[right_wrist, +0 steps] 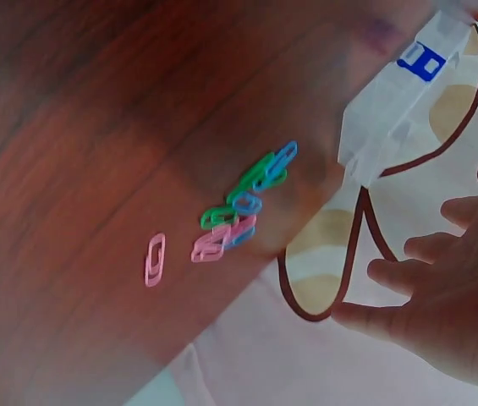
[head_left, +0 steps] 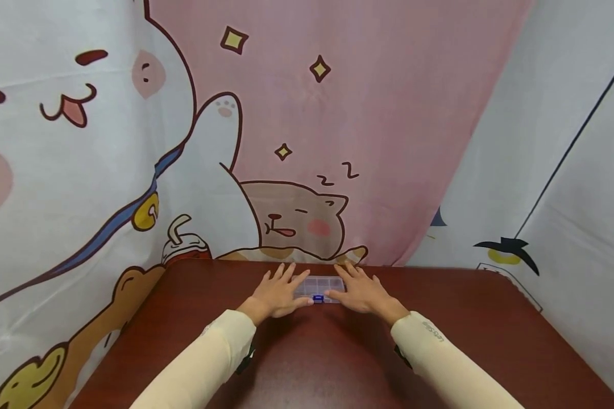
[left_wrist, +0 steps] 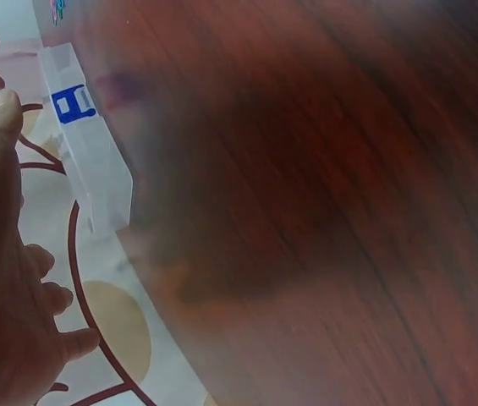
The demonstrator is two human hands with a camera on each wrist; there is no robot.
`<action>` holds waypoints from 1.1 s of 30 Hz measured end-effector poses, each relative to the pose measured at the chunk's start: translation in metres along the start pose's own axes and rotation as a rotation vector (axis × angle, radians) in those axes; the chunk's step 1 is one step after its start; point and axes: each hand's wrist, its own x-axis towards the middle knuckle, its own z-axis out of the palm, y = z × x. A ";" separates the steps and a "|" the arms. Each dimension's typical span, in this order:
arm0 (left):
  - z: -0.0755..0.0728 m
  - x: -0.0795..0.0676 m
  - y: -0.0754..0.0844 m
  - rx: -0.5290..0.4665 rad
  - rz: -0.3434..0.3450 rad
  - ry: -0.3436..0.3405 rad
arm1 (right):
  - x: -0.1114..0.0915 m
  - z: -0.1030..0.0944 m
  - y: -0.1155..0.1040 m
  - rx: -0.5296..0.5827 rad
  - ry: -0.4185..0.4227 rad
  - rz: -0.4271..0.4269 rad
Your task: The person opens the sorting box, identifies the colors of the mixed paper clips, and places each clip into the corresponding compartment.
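Note:
A clear plastic compartment box with a blue latch sits near the table's far edge, its lid down. On its left side my left hand spreads its fingers, thumb toward the latch. Opposite it, my right hand is spread the same way, thumb over the box's right part. Nothing is gripped by either hand. In the right wrist view, pink, green and blue paper clips lie in a loose cluster beside the box, with one pink paper clip apart. The head view has them hidden behind my right hand.
The dark red-brown wooden table stretches toward me and to both sides. Right behind its far edge hangs a cartoon-printed cloth, with more printed cloth along the left and right.

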 end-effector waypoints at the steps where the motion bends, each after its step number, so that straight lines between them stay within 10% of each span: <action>1: 0.001 0.000 0.001 -0.003 0.002 -0.002 | 0.001 0.002 -0.001 0.009 -0.007 0.000; 33: 0.023 0.007 -0.002 0.068 0.005 0.024 | 0.016 0.036 0.002 -0.070 -0.012 -0.036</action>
